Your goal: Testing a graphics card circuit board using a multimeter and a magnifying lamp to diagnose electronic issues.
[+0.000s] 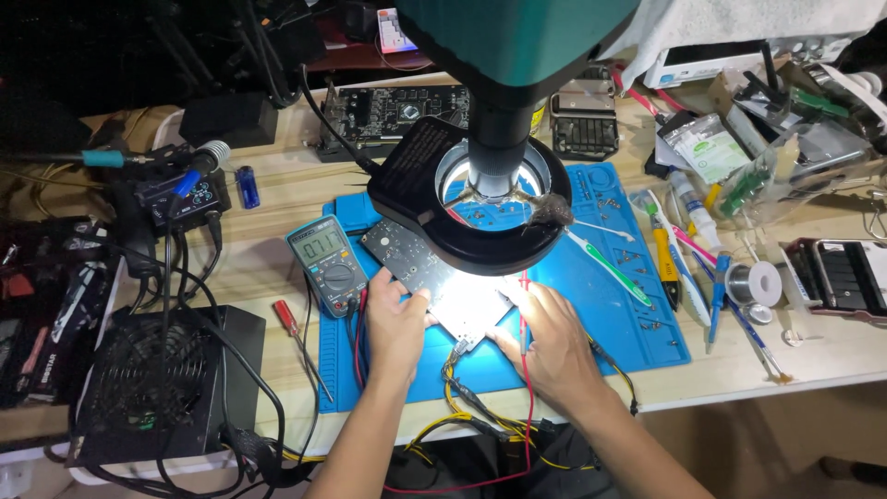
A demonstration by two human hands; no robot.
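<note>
A dark circuit board (420, 268) lies on a blue work mat (637, 323) under a microscope (499, 111) with a black ring light (490, 245). The lit part of the board glares white. My left hand (395, 323) rests on the board's left edge, fingers curled against it. My right hand (545, 337) sits at the board's lower right and grips a thin red probe (524, 319), its red lead running down toward me. Yellow and black wires (467, 397) trail from the board's near edge.
A multimeter (328, 263) stands left of the board. A black power supply (162, 383) and cables fill the left. Tweezers, a green-handled tool (610, 268), a solder spool (763, 282) and screwdrivers lie to the right. Another board (397, 113) sits at the back.
</note>
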